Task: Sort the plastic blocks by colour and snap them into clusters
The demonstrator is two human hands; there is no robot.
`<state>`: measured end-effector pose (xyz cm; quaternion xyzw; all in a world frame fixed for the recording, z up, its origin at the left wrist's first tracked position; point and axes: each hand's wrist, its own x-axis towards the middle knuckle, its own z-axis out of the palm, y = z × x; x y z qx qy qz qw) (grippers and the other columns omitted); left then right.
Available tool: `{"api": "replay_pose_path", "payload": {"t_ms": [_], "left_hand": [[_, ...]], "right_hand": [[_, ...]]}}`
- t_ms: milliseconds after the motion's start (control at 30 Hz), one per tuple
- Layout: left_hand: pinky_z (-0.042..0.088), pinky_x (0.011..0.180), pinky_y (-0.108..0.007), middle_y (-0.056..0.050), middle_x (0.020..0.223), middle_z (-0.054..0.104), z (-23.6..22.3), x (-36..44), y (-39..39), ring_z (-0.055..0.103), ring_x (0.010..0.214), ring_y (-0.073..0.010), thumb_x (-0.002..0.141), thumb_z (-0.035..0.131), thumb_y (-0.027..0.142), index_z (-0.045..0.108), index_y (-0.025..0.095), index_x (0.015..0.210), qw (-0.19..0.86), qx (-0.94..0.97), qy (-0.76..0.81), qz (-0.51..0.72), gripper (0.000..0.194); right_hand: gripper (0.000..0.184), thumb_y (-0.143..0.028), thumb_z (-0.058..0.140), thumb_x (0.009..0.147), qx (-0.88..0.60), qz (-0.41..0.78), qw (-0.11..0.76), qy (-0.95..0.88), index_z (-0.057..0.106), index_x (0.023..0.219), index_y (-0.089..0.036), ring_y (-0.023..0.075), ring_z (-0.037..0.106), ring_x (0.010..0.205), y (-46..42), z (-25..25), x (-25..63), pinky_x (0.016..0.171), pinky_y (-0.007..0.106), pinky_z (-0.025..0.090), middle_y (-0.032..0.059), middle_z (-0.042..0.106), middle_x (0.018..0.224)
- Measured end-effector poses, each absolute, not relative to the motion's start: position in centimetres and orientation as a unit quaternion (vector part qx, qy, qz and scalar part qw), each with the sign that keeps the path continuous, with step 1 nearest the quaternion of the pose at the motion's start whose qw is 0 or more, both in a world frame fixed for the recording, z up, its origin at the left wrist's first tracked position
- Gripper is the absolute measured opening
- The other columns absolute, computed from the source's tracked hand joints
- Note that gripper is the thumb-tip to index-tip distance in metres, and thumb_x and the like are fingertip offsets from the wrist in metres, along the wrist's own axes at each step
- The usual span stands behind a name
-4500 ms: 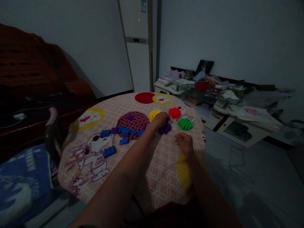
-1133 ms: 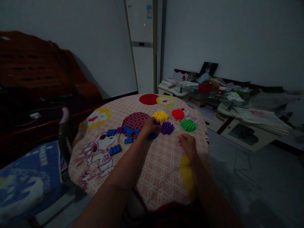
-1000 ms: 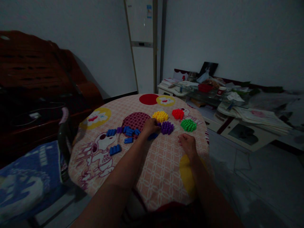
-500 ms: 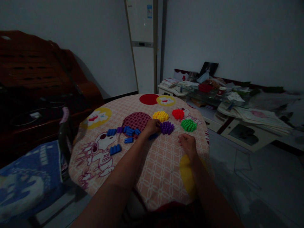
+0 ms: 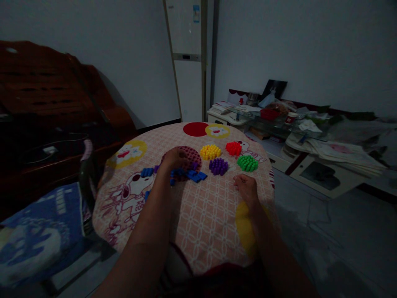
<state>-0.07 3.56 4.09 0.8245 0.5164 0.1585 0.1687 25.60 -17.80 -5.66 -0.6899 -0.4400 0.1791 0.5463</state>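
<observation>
My left hand [image 5: 176, 158] is over the dark red dotted circle on the tablecloth, fingers curled and pointing down. What they hold, if anything, is hidden. Blue plastic toy pieces [image 5: 196, 176] lie just below and right of it, with a purple piece [image 5: 194, 165] among them. More blue pieces [image 5: 147, 172] lie left of my forearm. A purple cluster of knobbed pieces [image 5: 218, 166] stands mid-table, near a yellow cluster [image 5: 210, 152], a red cluster [image 5: 233, 148] and a green cluster [image 5: 247, 163]. My right hand [image 5: 246, 187] rests below the green cluster, fingers curled together, nothing visible in them.
A patterned cloth covers the round table [image 5: 211, 223]. A chair with a blue cover [image 5: 43, 227] stands at left, before a wooden bench [image 5: 40, 87]. At right is a low cabinet [image 5: 322, 165] heaped with papers, a red bowl [image 5: 269, 114] and a paper cup [image 5: 290, 118].
My left hand has left the side of the purple cluster and moved left onto the dotted circle, uncovering blue pieces and a purple one. My right hand has stayed put.
</observation>
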Motion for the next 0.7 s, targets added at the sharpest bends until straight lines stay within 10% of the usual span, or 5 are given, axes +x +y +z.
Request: {"api": "replay_pose_path", "payload": {"t_ms": [500,700], "left_hand": [[0.049,0.086,-0.026,-0.009,0.115,0.074,2.3,3.9,1.6,0.067,0.106,-0.0233,0.079,0.07,0.024,0.071,0.017,0.113,0.113,0.851,0.486,0.166,0.034],[0.049,0.07,-0.023,-0.006,0.092,0.077,3.8,4.5,0.5,0.07,0.082,-0.0179,0.076,0.069,0.019,0.074,0.014,0.098,0.236,0.868,0.415,0.138,0.023]], "right_hand": [[0.032,-0.048,0.056,0.082,-0.688,0.175,0.547,-0.445,0.065,0.068,-0.019,0.0148,0.058,0.056,-17.6,-6.0,25.7,0.053,0.024,0.045,-0.0003,0.063,0.061],[0.032,-0.048,0.056,0.082,-0.686,0.176,0.548,-0.446,0.064,0.067,-0.02,0.0147,0.058,0.056,-17.6,-6.1,25.8,0.052,0.024,0.045,0.0001,0.063,0.062]]}}
